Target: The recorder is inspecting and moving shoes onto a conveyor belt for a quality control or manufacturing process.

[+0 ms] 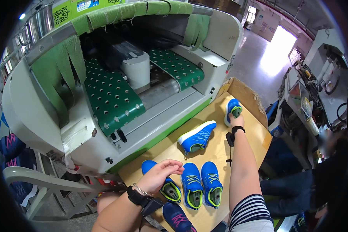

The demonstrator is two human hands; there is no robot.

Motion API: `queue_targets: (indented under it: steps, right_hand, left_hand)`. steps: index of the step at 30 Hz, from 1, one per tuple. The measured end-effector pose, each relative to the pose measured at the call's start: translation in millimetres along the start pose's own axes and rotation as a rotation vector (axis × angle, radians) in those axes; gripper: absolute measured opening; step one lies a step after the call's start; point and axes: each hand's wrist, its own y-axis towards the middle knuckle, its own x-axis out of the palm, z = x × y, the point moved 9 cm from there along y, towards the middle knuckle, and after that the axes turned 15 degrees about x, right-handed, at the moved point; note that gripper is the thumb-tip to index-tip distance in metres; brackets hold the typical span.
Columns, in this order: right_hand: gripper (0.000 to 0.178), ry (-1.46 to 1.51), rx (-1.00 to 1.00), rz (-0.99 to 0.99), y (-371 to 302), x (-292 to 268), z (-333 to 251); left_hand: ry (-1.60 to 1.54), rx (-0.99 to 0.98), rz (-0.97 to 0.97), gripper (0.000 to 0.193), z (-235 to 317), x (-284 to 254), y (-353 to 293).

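Shoes in dark colours with pink laces (11, 146) sit at the far left, too cut off to count surely. Two green perforated belts (114, 96) run out of the machine (143, 123). The left hand (160, 176), empty with fingers loosely extended, is over the first of five blue shoes (171, 191) on the worktop (221, 150); whether it touches cannot be told. One navy shoe with pink laces (178, 218) lies below that shoe, nearer the body. Just right of the left hand, two blue shoes (192, 186) stand side by side, toes away; beyond them a fourth (197, 137) lies on its side. Farthest right, the right hand (236, 120) grasps the fifth blue shoe (232, 105) at its heel end, near one cardboard box (251, 99).
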Motion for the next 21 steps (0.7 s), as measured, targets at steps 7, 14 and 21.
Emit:
queue_targets:
  steps: [7, 14, 21]
  right_hand:
    - [0.074, 0.095, -0.183, -0.192, -94.8, -24.0, 60.8]
    - [0.065, 0.090, -0.257, -0.262, -188.7, -68.8, 103.0]
    - [0.050, 0.718, 0.028, -0.730, -300.0, -132.7, 29.5]
  left_hand:
    - [-0.022, 0.030, -0.024, 0.028, 0.1, 2.4, -0.1]
    - [-0.021, 0.089, -0.055, 0.029, 10.1, 10.7, -3.4]
    - [-0.101, 0.148, -0.173, 0.066, 13.4, 47.8, -22.8]
